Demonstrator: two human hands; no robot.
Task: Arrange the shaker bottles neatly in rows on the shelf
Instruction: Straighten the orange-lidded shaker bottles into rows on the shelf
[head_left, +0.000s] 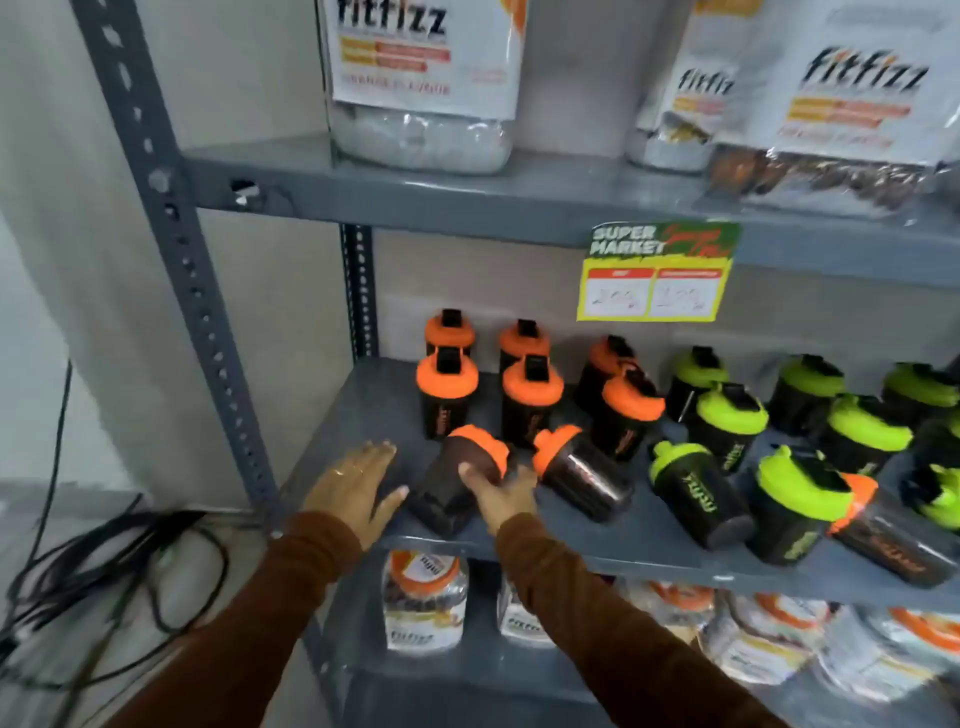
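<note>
Black shaker bottles with orange or green lids fill the grey middle shelf. Several orange-lidded ones stand upright in two rows at the back left. An orange-lidded bottle lies tilted near the front edge, and my right hand grips its right side. My left hand hovers just left of it, fingers spread, holding nothing. A second orange-lidded bottle lies on its side beside it. Green-lidded bottles stand at the right, and some lie toppled in front.
A yellow and green price tag hangs from the upper shelf edge. Fitfizz pouches stand above, and jars fill the shelf below. The perforated upright post is at the left, with black cables on the floor.
</note>
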